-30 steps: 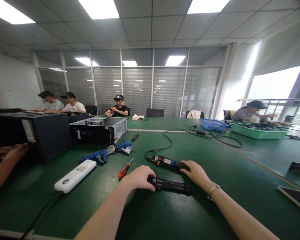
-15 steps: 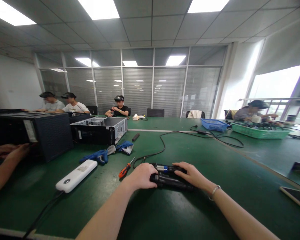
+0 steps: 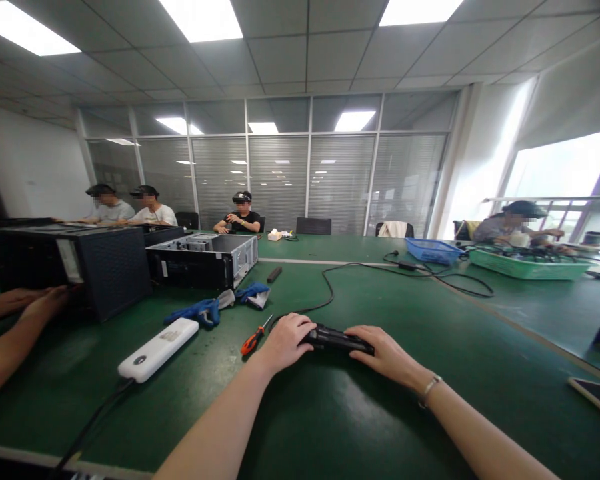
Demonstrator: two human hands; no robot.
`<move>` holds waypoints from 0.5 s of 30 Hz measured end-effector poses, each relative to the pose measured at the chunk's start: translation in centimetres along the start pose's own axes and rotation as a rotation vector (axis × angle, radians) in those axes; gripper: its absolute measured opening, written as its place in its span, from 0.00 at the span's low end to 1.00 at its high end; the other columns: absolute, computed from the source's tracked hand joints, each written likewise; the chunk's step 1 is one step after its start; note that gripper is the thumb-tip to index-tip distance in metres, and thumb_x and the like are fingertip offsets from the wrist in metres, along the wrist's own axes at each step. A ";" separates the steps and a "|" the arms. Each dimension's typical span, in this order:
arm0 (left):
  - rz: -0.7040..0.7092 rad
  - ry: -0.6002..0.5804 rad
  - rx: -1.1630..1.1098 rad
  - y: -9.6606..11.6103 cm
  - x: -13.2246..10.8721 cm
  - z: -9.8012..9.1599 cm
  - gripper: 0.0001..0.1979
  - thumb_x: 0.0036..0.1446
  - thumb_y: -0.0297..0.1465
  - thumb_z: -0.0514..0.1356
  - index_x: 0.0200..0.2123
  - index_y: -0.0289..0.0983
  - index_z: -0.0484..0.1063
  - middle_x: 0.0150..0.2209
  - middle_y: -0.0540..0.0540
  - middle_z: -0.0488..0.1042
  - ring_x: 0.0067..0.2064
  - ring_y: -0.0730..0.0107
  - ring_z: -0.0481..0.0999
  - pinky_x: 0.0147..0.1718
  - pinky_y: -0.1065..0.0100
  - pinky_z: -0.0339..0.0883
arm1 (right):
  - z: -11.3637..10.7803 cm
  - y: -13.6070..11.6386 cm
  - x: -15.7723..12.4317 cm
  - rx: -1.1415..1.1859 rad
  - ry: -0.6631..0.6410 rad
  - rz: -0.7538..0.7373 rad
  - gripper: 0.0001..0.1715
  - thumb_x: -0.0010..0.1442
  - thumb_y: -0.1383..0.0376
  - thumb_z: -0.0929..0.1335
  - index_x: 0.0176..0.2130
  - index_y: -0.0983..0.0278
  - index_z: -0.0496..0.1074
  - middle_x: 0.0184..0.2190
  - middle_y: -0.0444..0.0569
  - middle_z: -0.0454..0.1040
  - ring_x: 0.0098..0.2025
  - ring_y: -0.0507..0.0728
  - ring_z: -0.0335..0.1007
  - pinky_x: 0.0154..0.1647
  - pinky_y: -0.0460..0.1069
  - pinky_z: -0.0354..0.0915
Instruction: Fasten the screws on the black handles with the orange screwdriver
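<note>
The black casing (image 3: 341, 339) lies on the green desk (image 3: 410, 433), with the left hand (image 3: 291, 337) closed around its left end and the right hand (image 3: 379, 351) gripping its right end, thumb on the near side. Left of the casing is an orange screwdriver (image 3: 253, 341), with a white box (image 3: 160, 348) farther left. Beyond the casing, a black cable (image 3: 331, 293) curves across, with blue gloves (image 3: 203, 311) beyond it to the left and a blue basket (image 3: 433, 252) to the right.

The one camera sits on your head and faces forward, somewhat down: near are your left hand (image 3: 287, 341) and right hand (image 3: 383, 355), then the counter (image 3: 360, 427) goes away to the far glass partition (image 3: 279, 180).
</note>
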State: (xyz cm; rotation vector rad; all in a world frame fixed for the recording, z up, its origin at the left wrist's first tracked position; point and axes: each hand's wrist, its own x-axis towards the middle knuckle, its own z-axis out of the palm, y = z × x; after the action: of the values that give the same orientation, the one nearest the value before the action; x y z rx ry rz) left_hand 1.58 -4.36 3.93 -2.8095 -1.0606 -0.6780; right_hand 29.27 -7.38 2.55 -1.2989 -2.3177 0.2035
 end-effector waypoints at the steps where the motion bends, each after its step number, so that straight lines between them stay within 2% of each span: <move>1: -0.009 0.002 -0.005 -0.2 0.0 0.4 0.24 0.56 0.34 0.63 0.56 0.41 0.65 0.54 0.43 0.67 0.55 0.59 0.64 0.56 0.59 0.57 | 0.1 0.0 0.0 -0.007 0.003 0.001 0.24 0.59 0.54 0.65 0.53 0.60 0.68 0.51 0.52 0.71 0.53 0.62 0.65 0.56 0.56 0.58; 7: -0.109 -0.060 -0.124 -0.9 -0.1 1.3 0.26 0.60 0.33 0.58 0.60 0.44 0.58 0.58 0.45 0.63 0.57 0.61 0.64 0.57 0.61 0.57 | 0.5 -0.2 -0.1 -0.062 0.024 -0.026 0.24 0.62 0.54 0.62 0.55 0.61 0.66 0.52 0.53 0.71 0.53 0.62 0.65 0.57 0.56 0.57; 11: -0.092 -0.045 -0.222 -1.7 -0.1 1.4 0.25 0.58 0.35 0.60 0.59 0.44 0.61 0.56 0.46 0.65 0.56 0.61 0.65 0.58 0.61 0.56 | 0.9 0.4 0.2 -0.086 0.043 -0.050 0.25 0.63 0.55 0.62 0.56 0.61 0.65 0.52 0.53 0.71 0.53 0.62 0.65 0.58 0.57 0.56; 15: -0.078 -0.002 -0.303 -2.2 0.0 1.7 0.27 0.54 0.38 0.64 0.57 0.45 0.65 0.52 0.45 0.69 0.52 0.60 0.69 0.54 0.61 0.60 | 0.7 1.2 0.6 -0.041 0.011 -0.047 0.24 0.63 0.55 0.62 0.56 0.61 0.66 0.51 0.53 0.72 0.51 0.61 0.66 0.55 0.56 0.60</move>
State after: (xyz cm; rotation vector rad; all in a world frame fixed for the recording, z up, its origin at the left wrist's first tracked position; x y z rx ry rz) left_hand 0.77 -2.33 2.19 -3.0307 -1.1630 -0.9168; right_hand 29.61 -6.15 1.76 -1.2608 -2.3514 0.1344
